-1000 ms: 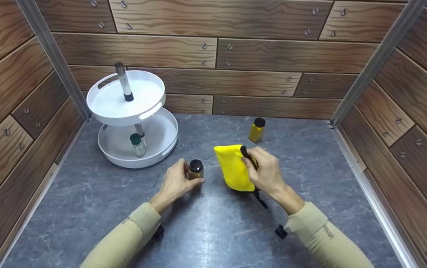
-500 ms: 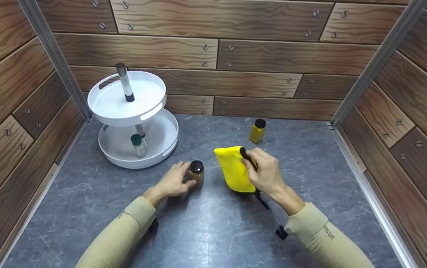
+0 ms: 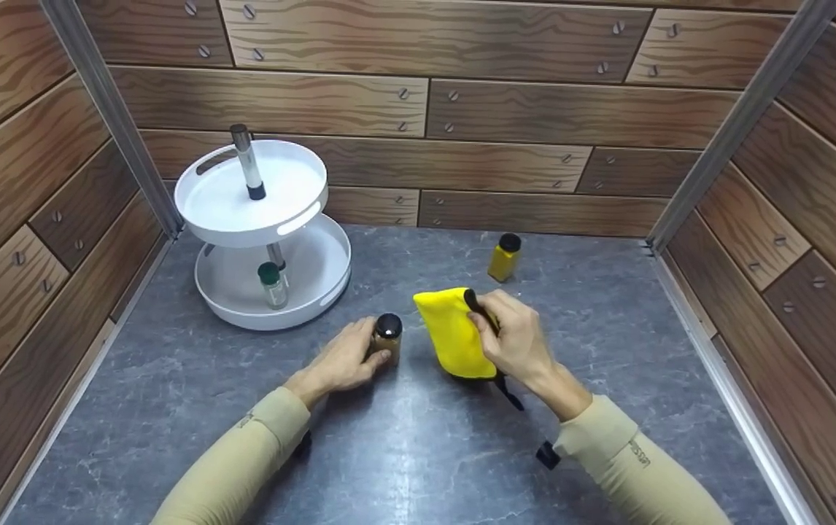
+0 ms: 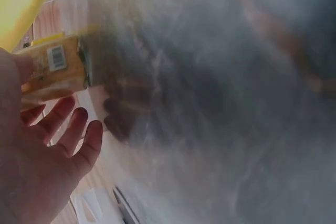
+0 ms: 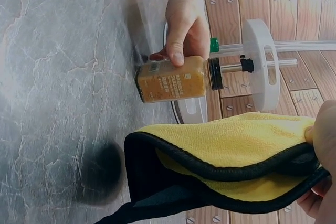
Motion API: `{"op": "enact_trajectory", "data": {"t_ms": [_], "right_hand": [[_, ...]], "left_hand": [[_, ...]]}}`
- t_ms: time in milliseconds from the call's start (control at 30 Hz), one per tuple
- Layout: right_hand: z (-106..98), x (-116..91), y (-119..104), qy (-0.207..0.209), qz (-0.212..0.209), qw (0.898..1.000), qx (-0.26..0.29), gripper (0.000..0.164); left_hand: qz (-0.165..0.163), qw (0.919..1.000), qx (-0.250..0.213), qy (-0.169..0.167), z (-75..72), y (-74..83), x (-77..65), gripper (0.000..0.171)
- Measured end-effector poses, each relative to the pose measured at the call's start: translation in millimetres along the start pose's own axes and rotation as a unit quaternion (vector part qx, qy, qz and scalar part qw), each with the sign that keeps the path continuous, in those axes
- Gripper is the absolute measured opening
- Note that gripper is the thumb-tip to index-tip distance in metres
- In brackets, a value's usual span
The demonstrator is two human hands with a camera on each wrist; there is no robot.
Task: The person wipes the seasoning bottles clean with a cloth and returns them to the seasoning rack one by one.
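A seasoning jar (image 3: 387, 339) with a black cap and a brown filling stands upright on the grey tabletop. My left hand (image 3: 338, 359) holds it from the left, thumb on its near side; the right wrist view shows a "Barbecue Seasoning" label on the jar (image 5: 170, 82). In the left wrist view, the other fingers of the left hand (image 4: 55, 135) spread loosely beyond it. My right hand (image 3: 516, 339) pinches a yellow cloth (image 3: 457, 335) by its black-edged side, right of the jar. The cloth (image 5: 231, 145) hangs folded, one dark strip trailing down.
At the back left stands a white two-tier round tray (image 3: 222, 310), with a green-capped glass jar (image 3: 273, 288) on its lower tier. A yellow jar (image 3: 504, 259) with a black cap stands near the back wall. Wood-patterned walls (image 3: 505, 109) enclose the table (image 3: 403, 467).
My left hand has loosened and shifted its hold on the seasoning jar, which now shows more of its side. The right hand and cloth have barely moved.
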State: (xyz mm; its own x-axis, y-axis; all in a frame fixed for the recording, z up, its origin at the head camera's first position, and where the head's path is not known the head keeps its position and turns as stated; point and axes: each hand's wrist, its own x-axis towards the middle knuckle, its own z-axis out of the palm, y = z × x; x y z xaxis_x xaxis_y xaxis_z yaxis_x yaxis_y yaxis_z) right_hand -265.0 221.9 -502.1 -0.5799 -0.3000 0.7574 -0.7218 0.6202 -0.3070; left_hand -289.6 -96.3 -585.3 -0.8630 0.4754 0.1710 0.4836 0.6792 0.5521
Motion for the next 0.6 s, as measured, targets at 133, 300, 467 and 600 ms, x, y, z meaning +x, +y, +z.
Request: {"op": "enact_trajectory", "data": {"t_ms": [133, 300, 467, 600], "right_hand": [[1.0, 1.1, -1.1, 0.002, -0.002, 1.000, 0.002, 0.011], [1.8, 2.9, -1.6, 0.008, -0.002, 1.000, 0.001, 0.011], [3.2, 5.9, -4.2, 0.018, -0.002, 1.000, -0.011, 0.011], [4.6, 9.8, -9.2, 0.022, -0.003, 1.000, -0.019, 0.009]], "left_hand": [[-0.007, 0.9995, -0.013, 0.027, 5.7, 2.2, -0.6, 0.041], [-0.009, 0.9971, -0.049, 0.058, 8.2, 12.3, -3.0, 0.037], [0.007, 0.9951, -0.062, 0.076, 6.9, 28.4, -2.3, 0.038], [0.021, 0.9929, -0.062, 0.099, 4.9, 41.4, -0.1, 0.037]]}}
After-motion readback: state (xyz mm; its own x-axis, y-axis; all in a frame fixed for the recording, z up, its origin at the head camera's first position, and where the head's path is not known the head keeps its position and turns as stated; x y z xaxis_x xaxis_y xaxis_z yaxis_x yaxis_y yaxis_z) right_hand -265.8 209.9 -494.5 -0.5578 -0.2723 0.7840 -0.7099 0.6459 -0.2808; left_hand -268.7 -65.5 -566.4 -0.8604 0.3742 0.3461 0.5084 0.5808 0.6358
